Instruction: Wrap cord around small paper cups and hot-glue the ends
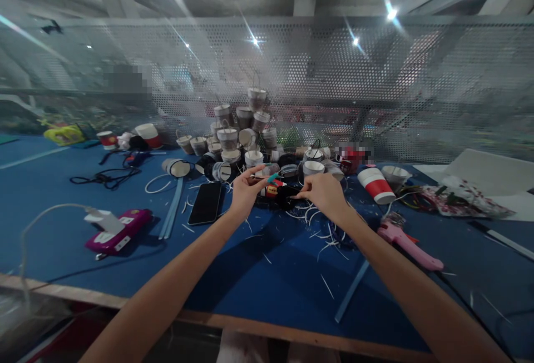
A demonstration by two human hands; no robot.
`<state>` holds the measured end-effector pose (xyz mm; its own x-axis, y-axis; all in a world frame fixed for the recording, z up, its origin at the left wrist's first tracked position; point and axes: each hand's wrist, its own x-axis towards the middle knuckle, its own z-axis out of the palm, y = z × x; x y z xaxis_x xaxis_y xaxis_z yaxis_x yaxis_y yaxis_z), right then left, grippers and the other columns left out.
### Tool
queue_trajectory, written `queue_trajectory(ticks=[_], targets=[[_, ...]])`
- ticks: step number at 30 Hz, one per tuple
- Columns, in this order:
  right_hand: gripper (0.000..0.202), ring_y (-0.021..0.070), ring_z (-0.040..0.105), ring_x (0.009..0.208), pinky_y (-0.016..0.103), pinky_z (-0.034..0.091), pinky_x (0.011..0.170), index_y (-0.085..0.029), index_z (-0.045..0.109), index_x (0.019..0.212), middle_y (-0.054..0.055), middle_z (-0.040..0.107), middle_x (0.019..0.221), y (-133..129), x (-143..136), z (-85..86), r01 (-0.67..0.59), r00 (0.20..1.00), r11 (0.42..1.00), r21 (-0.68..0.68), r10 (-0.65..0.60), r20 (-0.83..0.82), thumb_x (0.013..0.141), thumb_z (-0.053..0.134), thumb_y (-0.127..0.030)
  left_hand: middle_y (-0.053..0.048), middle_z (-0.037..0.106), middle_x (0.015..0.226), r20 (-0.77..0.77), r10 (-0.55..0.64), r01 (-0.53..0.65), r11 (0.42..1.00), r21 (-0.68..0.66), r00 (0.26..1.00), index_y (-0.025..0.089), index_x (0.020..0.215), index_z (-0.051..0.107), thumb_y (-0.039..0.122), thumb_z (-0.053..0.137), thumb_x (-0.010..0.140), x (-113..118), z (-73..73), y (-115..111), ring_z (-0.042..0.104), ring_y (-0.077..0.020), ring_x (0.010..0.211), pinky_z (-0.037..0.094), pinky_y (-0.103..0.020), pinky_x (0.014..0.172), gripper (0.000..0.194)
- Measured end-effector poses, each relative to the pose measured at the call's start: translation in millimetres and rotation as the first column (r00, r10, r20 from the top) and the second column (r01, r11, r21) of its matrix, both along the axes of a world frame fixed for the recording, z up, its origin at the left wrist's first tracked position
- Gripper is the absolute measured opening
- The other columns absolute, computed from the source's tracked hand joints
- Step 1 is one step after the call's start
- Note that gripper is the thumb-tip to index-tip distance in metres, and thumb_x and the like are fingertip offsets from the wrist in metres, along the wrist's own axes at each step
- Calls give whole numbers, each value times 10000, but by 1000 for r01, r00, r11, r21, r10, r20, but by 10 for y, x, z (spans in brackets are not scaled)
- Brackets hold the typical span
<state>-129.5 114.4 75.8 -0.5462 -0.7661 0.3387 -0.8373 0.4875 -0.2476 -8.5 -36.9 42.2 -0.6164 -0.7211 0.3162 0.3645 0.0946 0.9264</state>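
Over the middle of the table, my left hand (245, 188) grips a small red paper cup (273, 188) lying on its side; slim teal tips show at its fingers. Black cord (286, 199) covers the cup's right part. My right hand (325, 195) is closed in a pinch at the black cord, just right of the cup. The exact contact of the fingertips is too small to make out. Behind both hands stands a pile of little paper-cup buckets (227, 139), some with wire handles and some wrapped in grey or black cord.
A dark phone (206, 203) lies left of my hands, near clear glue sticks (171, 210) and a purple power strip (119, 232) with a plugged-in charger. To the right are a pink glue gun (411, 245) and a red-and-white cup (376, 186). White cord scraps litter the blue table (258, 285).
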Motion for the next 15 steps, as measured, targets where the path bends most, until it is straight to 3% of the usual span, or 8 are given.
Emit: queue_trajectory(ticks=[4, 8, 15], targets=[[180, 141, 576, 630, 223, 321, 494, -228, 692, 673, 6, 661, 643, 13, -41, 18, -97, 993, 995, -9, 97, 66, 638, 679, -404, -33, 690, 693, -20, 9, -9, 1000, -2, 1000, 136, 967, 610, 275, 757, 526, 5, 0, -28, 650, -162, 676, 503, -281, 671, 486], [149, 124, 580, 594, 226, 333, 489, -242, 719, 707, 8, 673, 640, 46, -115, 73, -200, 972, 976, 82, 187, 143, 718, 607, -339, -37, 695, 700, -19, 17, -17, 1000, -19, 1000, 137, 995, 602, 280, 752, 535, 16, 12, -43, 652, -172, 696, 505, -284, 670, 505], [86, 143, 568, 584, 229, 303, 471, -268, 722, 653, -3, 666, 605, 52, -95, 81, -74, 996, 993, 90, 69, 56, 609, 703, -340, -33, 696, 707, -33, 12, -12, 1000, 0, 999, 141, 1003, 594, 250, 747, 547, 4, 6, -17, 656, -166, 714, 507, -286, 713, 493]])
